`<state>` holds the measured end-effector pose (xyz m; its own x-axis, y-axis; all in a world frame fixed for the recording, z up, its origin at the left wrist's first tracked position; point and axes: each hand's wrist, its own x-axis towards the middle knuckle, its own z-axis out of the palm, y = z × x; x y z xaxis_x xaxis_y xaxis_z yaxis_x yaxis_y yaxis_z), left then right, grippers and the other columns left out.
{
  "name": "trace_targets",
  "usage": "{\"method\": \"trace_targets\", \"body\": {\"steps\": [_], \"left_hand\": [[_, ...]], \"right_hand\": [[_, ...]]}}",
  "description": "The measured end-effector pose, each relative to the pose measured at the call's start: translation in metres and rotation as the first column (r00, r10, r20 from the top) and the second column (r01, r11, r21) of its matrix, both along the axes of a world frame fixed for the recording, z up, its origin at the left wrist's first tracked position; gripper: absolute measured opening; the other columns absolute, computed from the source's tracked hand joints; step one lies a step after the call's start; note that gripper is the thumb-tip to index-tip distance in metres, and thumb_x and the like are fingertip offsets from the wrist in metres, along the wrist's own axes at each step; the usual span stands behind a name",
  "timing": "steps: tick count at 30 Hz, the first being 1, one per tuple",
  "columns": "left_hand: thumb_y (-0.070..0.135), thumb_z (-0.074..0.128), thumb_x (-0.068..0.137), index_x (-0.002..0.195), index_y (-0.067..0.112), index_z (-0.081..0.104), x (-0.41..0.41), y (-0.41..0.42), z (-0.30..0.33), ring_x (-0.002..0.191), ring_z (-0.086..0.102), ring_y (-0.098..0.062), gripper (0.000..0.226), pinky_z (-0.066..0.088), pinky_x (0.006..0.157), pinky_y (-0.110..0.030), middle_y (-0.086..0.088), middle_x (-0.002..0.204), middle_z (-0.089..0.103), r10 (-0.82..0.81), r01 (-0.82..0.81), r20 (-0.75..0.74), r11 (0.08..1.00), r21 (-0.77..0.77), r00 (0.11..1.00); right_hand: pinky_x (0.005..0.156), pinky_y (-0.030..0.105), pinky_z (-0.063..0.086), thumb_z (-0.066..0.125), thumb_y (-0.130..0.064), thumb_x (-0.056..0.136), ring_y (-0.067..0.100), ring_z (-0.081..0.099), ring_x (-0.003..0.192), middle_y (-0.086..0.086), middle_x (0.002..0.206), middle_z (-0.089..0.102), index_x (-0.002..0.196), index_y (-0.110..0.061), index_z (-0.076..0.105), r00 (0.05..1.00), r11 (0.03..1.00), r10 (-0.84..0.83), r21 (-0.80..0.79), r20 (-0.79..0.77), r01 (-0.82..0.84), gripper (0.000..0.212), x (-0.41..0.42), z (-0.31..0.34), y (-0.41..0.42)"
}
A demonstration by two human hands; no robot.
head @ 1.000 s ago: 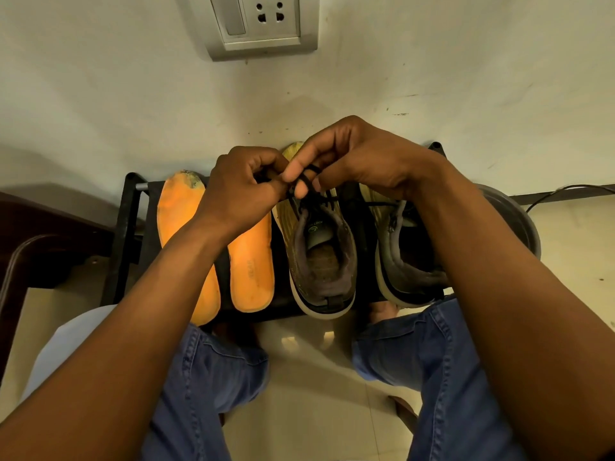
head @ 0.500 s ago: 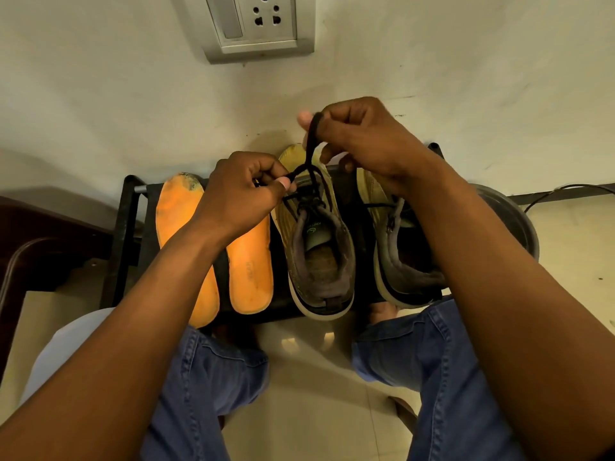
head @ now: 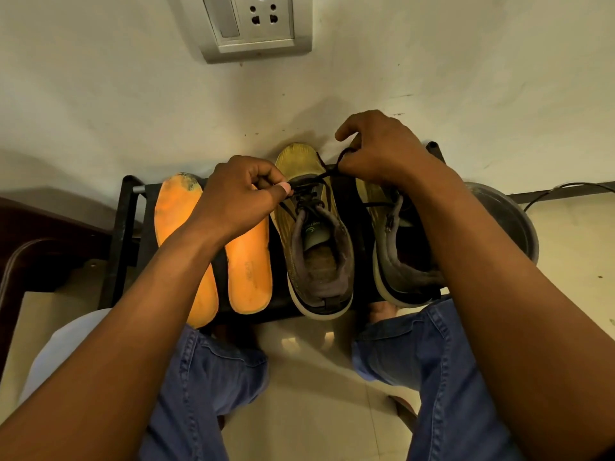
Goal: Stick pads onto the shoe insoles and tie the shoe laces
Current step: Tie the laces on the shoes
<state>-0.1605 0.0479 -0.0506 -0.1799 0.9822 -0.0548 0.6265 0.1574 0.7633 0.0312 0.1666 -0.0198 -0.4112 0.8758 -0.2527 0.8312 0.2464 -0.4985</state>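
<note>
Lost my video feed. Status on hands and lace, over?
Left hand and right hand each pinch the black lace, taut over the yellow shoe. Knot unfinished. Nothing in the way.

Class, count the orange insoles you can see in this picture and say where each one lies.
2. One insole lies at the left of the black rack, under the left forearm; the other insole lies beside it, next to the yellow shoe. None looks hidden.
</note>
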Motion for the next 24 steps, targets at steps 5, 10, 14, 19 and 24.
{"method": "trace_targets", "body": {"steps": [5, 10, 14, 19, 24], "left_hand": [[0.011, 0.058, 0.098, 0.083, 0.015, 0.079, 0.001, 0.0, 0.004, 0.063, 0.063, 0.0, 0.026, 0.045, 0.063, -0.017, 0.006, 0.071, 0.071, 0.015, -0.014, 0.066, 1.0, -0.02, 0.998], [0.001, 0.055, 0.095, 0.092, 0.011, 0.079, -0.004, 0.001, 0.006, 0.063, 0.061, 0.003, 0.026, 0.039, 0.057, -0.009, 0.002, 0.074, 0.072, -0.006, 0.014, 0.123, 0.998, -0.064, 0.992], [0.008, 0.065, 0.088, 0.09, 0.02, 0.079, -0.007, 0.001, 0.006, 0.077, 0.064, 0.002, 0.018, 0.042, 0.069, -0.017, 0.012, 0.079, 0.072, -0.016, 0.021, 0.124, 0.999, -0.044, 0.992], [0.005, 0.069, 0.089, 0.085, 0.028, 0.078, -0.005, 0.001, 0.008, 0.07, 0.061, -0.003, 0.025, 0.045, 0.071, -0.025, 0.005, 0.083, 0.075, -0.011, 0.015, 0.136, 0.999, -0.029, 0.991], [0.008, 0.072, 0.089, 0.08, 0.034, 0.076, -0.005, 0.001, 0.008, 0.071, 0.062, 0.001, 0.028, 0.045, 0.073, -0.025, 0.009, 0.085, 0.076, 0.021, -0.019, 0.131, 1.0, -0.017, 0.991]], "right_hand": [[0.087, 0.031, 0.055, 0.067, -0.007, 0.08, 0.008, 0.061, 0.097, -0.004, 0.121, 0.065, 0.13, -0.024, 0.061, 0.971, 0.98, 0.191, -0.034, -0.147, -0.198, 0.054, 0.002, 0.01, -0.006], [0.061, 0.022, 0.058, 0.066, 0.008, 0.086, 0.015, 0.073, 0.076, 0.007, 0.106, 0.074, 0.124, -0.008, 0.067, 0.931, 0.916, 0.242, -0.254, -0.272, -0.312, 0.041, -0.002, 0.013, -0.01], [0.054, 0.032, 0.06, 0.069, 0.005, 0.088, 0.014, 0.072, 0.064, 0.007, 0.102, 0.076, 0.122, -0.01, 0.067, 0.934, 0.911, 0.233, -0.274, -0.271, -0.307, 0.037, 0.002, 0.015, -0.009], [0.051, 0.026, 0.056, 0.067, 0.011, 0.086, 0.022, 0.074, 0.072, 0.007, 0.097, 0.075, 0.124, -0.014, 0.064, 0.948, 0.895, 0.253, -0.326, -0.191, -0.304, 0.046, 0.002, 0.009, -0.009], [0.05, 0.025, 0.056, 0.072, 0.002, 0.087, 0.02, 0.075, 0.069, 0.007, 0.085, 0.076, 0.105, -0.014, 0.072, 0.957, 0.936, 0.237, -0.225, -0.169, -0.271, 0.024, -0.001, 0.003, -0.01]]}}
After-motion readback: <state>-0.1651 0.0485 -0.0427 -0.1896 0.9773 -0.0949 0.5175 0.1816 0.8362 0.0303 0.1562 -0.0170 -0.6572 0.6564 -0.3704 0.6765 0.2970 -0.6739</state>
